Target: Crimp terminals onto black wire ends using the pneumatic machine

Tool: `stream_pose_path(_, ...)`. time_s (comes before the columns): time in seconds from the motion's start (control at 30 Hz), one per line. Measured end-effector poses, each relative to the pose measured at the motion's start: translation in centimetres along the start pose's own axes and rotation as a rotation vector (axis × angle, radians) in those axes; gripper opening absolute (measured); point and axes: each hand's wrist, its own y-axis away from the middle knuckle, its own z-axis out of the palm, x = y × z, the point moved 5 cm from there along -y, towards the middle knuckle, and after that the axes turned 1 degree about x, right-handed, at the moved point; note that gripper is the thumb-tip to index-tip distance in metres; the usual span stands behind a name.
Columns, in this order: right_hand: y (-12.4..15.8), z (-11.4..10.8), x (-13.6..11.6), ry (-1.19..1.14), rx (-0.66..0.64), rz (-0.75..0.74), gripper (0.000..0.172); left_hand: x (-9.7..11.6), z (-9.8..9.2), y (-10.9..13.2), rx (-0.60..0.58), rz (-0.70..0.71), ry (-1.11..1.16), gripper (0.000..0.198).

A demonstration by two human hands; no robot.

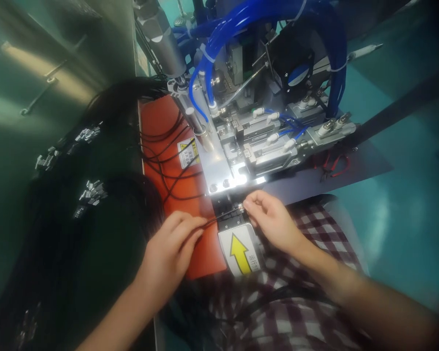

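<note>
My left hand pinches a thin black cable between thumb and fingertips, over the orange mat. The cable runs right to a small metal connector, which the thumb and forefinger of my right hand grip at its end. Both hands are just in front of the machine's bright metal plate. Below the cable is a black guide block, and nearer me a white label with a yellow arrow.
Several black cables lie across the orange mat. Bundles of cables with metal connectors rest at the left. Blue air hoses arch over the pneumatic cylinders. Red-handled pliers lie at the right, and a vertical metal cylinder stands behind.
</note>
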Motion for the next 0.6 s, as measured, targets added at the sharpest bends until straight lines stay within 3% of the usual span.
stream_pose_path(0.07, 0.0, 0.0, -0.1, -0.002, 0.006, -0.007, 0.023, -0.4, 0.2, -0.1, -0.018, 0.146, -0.125, 0.026)
stream_pose_path(0.23, 0.1, 0.0, 0.1, 0.01, 0.013, -0.025, 0.021, 0.4, 0.4, 0.2, 0.105, 0.37, -0.403, 0.03)
stream_pose_path(0.4, 0.0, -0.4, 0.4, -0.003, 0.044, -0.055, 0.022, 2.1, 0.9, 0.4, 0.175, 0.245, -0.61, 0.028)
stream_pose_path(0.6, -0.2, -0.8, 0.5, 0.083, 0.033, -0.046, 0.033, 1.7, 1.9, 1.2, 0.222, 0.124, -0.517, 0.033)
